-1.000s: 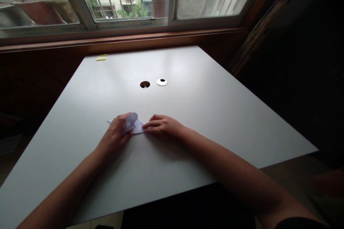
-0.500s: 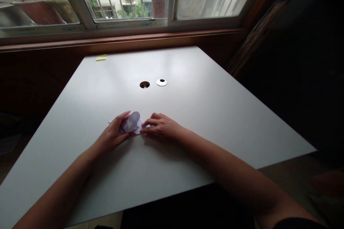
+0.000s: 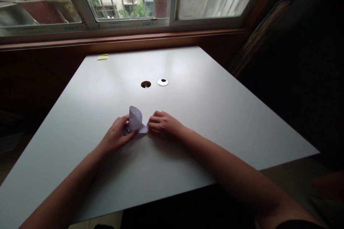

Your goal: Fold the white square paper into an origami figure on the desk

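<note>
A small piece of pale folded paper [image 3: 135, 118] is between my hands, low over the white table [image 3: 215, 121]. One rounded flap of it stands up, while a flatter part reaches toward the right. My left hand [image 3: 118, 132] grips the paper's left side, with the thumb along the near edge and the fingers behind the raised flap. My right hand [image 3: 163, 125] has its fingers curled and closed on the right end of the paper. Its fingertips are partly hidden from view.
A round hole [image 3: 146, 84] opens in the tabletop beyond my hands, with a silvery round cover [image 3: 162, 82] to its right. Yellow sticky notes [image 3: 102, 57] lie at the far left corner. A barred window [image 3: 126, 0] stands behind the table.
The paper's flap now rises higher and shows more of its face. My right hand's fingers have drawn slightly right and curled in more. My left hand has shifted a little to the right.
</note>
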`<state>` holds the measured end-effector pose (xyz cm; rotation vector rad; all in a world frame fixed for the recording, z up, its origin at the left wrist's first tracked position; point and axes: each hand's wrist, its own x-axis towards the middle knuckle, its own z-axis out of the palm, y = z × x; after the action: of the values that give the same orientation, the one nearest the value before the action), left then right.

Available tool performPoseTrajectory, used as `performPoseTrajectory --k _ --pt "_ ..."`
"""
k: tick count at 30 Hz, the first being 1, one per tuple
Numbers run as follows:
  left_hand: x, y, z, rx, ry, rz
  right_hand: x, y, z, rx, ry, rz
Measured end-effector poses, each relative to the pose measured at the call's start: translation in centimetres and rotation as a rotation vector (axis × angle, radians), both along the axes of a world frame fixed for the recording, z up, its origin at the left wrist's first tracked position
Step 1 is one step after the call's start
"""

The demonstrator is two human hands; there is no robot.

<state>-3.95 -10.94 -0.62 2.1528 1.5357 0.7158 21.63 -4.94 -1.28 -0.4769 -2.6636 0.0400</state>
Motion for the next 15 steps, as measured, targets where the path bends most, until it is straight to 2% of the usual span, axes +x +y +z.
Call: performPoseTrajectory --k 10,15 --pt "1.0 -0.6 0.1 0.034 -0.001 0.119 -0.5 -0.1 0.1 -0.017 -0.007 0.001" --pt "1.1 -0.8 0.1 0.032 -0.02 0.132 -0.6 -0.2 0.0 -0.015 0.01 0.01"
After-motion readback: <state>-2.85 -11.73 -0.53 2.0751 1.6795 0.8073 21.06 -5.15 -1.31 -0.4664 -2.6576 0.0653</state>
